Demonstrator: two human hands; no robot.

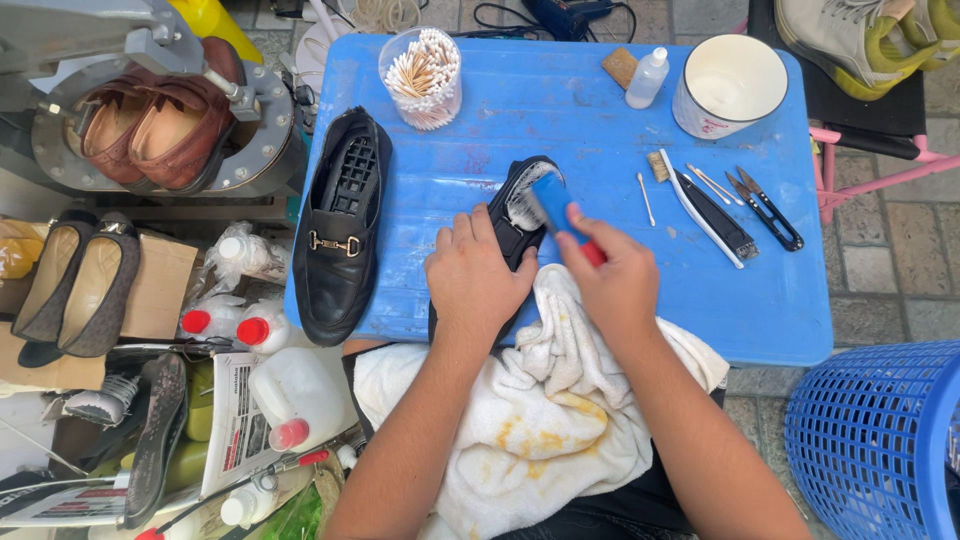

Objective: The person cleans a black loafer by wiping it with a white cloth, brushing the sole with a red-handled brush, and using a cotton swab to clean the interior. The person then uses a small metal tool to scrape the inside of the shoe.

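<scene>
A black loafer point(517, 215) lies on the blue plastic table point(610, 120) in front of me, its toe covered in white foam. My left hand point(478, 280) grips its heel and side. My right hand point(612, 283) holds a blue brush with a red handle point(560, 212), whose head rests on the foamy toe. A stained white towel point(530, 410) lies across my lap under both forearms. The matching black loafer point(342, 225), with a gold buckle and a shoe tree inside, lies on the table's left edge.
On the table stand a cup of cotton swabs point(423, 76), a white bowl point(728, 85), a small bottle point(647, 77), snips point(768, 208) and a dark tool point(715, 215). Brown shoes point(160, 125) sit in a machine at left. Bottles point(288, 395) and flats point(75, 285) crowd the floor; a blue basket point(880, 440) stands right.
</scene>
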